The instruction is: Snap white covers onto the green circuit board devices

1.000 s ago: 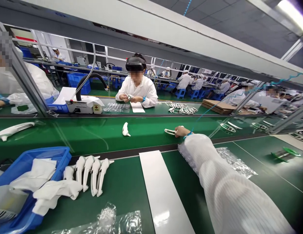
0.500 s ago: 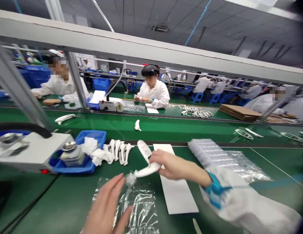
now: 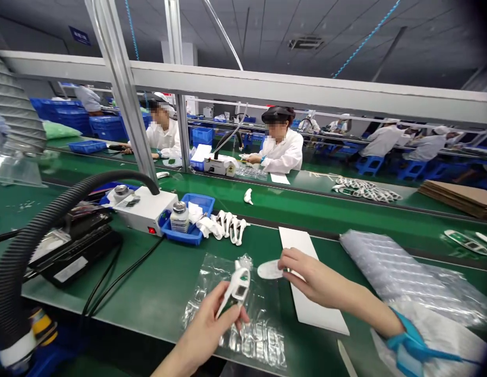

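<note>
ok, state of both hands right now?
Left hand: closed, holding a white elongated plastic housing with a dark square window.
Right hand: closed, pinching a flat white oval plastic piece by one end.

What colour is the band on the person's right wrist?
The band on the right wrist is blue, leaning toward teal; it shows best in the current head view.

Green workbench [image 3: 153,293] with gear spread from left to right.
On it sit 1 black case [image 3: 98,248], 1 white box [image 3: 147,214] with a red switch [image 3: 151,230], 1 blue tray [image 3: 182,239] and, to the tray's right, a row of white curved parts [image 3: 236,230]; nearer the front, a crinkled clear plastic sheet [image 3: 206,272]; farther right, 1 long white board [image 3: 324,314], 1 pale strip [image 3: 346,358] and ribbed clear packaging [image 3: 384,262].
</note>
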`<action>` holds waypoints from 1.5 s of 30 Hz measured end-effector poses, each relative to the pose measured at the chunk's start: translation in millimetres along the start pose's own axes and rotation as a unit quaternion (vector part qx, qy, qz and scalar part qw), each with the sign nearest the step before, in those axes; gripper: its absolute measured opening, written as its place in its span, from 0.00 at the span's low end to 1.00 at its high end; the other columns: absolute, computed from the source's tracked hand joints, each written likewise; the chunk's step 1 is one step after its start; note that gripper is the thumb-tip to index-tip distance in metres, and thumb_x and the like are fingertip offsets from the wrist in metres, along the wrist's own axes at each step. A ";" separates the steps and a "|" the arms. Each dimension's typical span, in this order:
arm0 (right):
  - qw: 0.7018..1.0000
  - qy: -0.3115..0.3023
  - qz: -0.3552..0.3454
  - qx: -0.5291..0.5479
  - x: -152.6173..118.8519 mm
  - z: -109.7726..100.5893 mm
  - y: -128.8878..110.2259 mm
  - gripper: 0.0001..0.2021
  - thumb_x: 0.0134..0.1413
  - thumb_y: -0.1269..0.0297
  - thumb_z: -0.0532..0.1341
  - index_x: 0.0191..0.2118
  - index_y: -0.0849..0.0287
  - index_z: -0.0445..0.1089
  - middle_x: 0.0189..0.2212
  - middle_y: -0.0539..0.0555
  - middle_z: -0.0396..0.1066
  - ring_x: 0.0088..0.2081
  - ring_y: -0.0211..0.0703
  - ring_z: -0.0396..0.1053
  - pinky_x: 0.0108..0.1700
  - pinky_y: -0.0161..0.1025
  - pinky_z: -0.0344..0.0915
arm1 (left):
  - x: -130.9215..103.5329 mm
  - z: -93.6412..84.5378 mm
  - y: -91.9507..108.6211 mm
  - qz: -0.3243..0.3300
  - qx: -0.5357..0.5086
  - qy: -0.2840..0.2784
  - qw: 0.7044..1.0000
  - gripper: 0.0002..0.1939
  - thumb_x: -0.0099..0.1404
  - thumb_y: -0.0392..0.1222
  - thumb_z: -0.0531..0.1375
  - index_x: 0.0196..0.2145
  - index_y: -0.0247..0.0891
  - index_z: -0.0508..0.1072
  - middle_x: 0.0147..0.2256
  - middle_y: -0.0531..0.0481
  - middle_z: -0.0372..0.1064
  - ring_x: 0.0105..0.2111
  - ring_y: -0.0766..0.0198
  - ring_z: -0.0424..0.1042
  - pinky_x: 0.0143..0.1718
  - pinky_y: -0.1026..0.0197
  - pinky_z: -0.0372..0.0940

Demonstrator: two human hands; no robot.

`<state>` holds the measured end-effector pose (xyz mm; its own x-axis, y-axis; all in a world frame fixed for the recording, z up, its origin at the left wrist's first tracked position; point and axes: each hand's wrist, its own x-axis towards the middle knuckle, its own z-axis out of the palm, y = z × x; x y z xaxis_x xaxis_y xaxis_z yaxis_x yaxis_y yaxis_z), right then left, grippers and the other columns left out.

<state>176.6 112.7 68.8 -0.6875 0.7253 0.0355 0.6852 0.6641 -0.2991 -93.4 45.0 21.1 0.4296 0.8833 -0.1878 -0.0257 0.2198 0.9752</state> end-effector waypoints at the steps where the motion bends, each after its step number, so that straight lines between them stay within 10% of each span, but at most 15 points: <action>1: 0.999 0.013 -0.004 0.030 -1.9 -0.7 -1.9 0.09 0.62 0.76 0.48 0.39 0.57 0.62 0.37 0.55 0.64 0.38 0.47 0.62 0.39 0.44 0.62 | -1.4 -0.2 -3.2 -0.003 -0.066 0.015 0.998 0.18 0.66 0.49 0.55 0.51 0.38 0.64 0.34 0.49 0.72 0.31 0.65 0.67 0.41 0.61 0.61; 11: 0.965 -0.003 -0.014 0.263 -12.4 44.1 -59.6 0.14 0.56 0.80 0.44 0.39 0.54 0.58 0.35 0.51 0.60 0.36 0.42 0.60 0.40 0.39 0.60 | -17.9 32.9 -55.2 -0.085 -0.229 0.100 0.964 0.24 0.50 0.51 0.70 0.36 0.36 0.66 0.30 0.52 0.69 0.22 0.73 0.60 0.20 0.67 0.51; 16: 0.949 0.046 0.028 0.312 -10.8 80.1 -73.6 0.09 0.65 0.73 0.43 0.38 0.54 0.57 0.37 0.53 0.60 0.38 0.44 0.60 0.42 0.42 0.60 | -25.3 50.1 -78.2 -0.037 -0.219 0.095 0.970 0.31 0.48 0.52 0.71 0.47 0.37 0.68 0.39 0.46 0.74 0.36 0.59 0.72 0.37 0.60 0.64; 21: 0.956 0.109 0.052 0.265 -10.5 86.5 -87.6 0.05 0.66 0.68 0.50 0.41 0.53 0.61 0.42 0.55 0.60 0.46 0.48 0.57 0.49 0.49 0.56 | -28.3 51.6 -68.4 -0.021 -0.106 0.098 0.989 0.26 0.53 0.40 0.65 0.50 0.36 0.68 0.44 0.43 0.73 0.46 0.49 0.70 0.48 0.55 0.63; 30: 0.974 -0.022 -0.004 0.226 -3.0 64.5 -92.9 0.07 0.63 0.75 0.53 0.37 0.54 0.62 0.38 0.51 0.63 0.42 0.44 0.60 0.50 0.48 0.56 | -31.2 46.0 -61.3 -0.072 -0.049 0.087 0.992 0.23 0.48 0.31 0.63 0.44 0.37 0.74 0.36 0.49 0.74 0.41 0.53 0.70 0.42 0.59 0.64; 45: 0.962 0.141 0.120 0.201 -15.1 105.6 -111.3 0.09 0.66 0.63 0.50 0.31 0.54 0.56 0.29 0.52 0.62 0.33 0.48 0.59 0.36 0.46 0.56 | -32.1 58.8 -68.8 0.001 0.129 0.268 0.955 0.12 0.60 0.46 0.57 0.40 0.41 0.72 0.36 0.43 0.74 0.40 0.49 0.72 0.42 0.55 0.64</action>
<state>85.3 8.6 0.8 -0.3892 0.9071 0.1605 0.6285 0.3889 -0.6736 -52.3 -22.9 -33.1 -0.0951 0.9838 -0.1522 0.2259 0.1702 0.9591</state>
